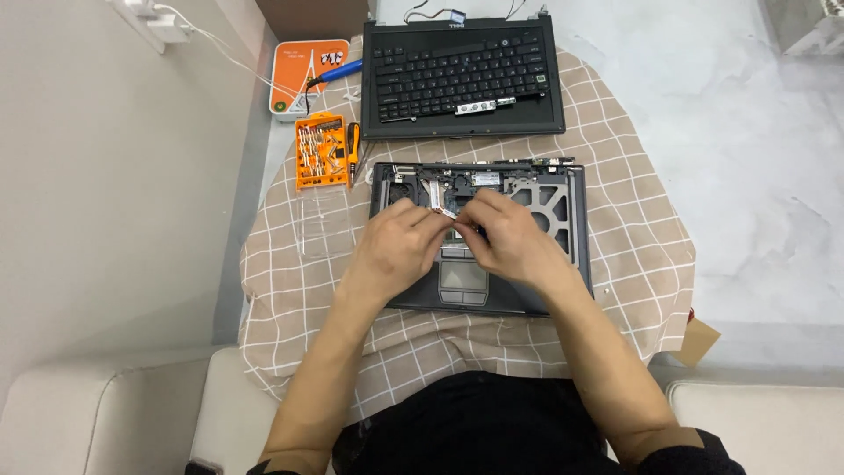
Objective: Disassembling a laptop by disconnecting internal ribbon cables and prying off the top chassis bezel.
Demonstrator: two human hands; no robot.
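1. A person sits at a small round counter [642, 264] with a brown checked cloth [299, 290] over it.
2. An open laptop base [563, 220] lies in the middle of the cloth, right in front of the person. Its top cover is off, so the parts inside show.
3. The left hand [396, 246] rests on the left part of the base. Its fingers are curled and pressed together at the tips, just above the touchpad [463, 274].
4. The right hand [510, 237] rests on the middle of the base. Its fingers are bent too, and the tips meet those of the left hand.
5. Both hands pinch a small, thin, pale part [447, 212] between them. It is too small to tell what it is.
6. A black keyboard [457, 75] lies flat at the far edge of the counter, just behind the base.
7. An orange bit box [320, 151] sits left of the base, with its lid off.
8. A screwdriver [352, 149] lies just beside the bit box.
9. An orange and white box [299, 75] sits farther back on the left, with a blue tool [338, 72] on it.
10. A white cable [229, 54] runs from the wall to that box.
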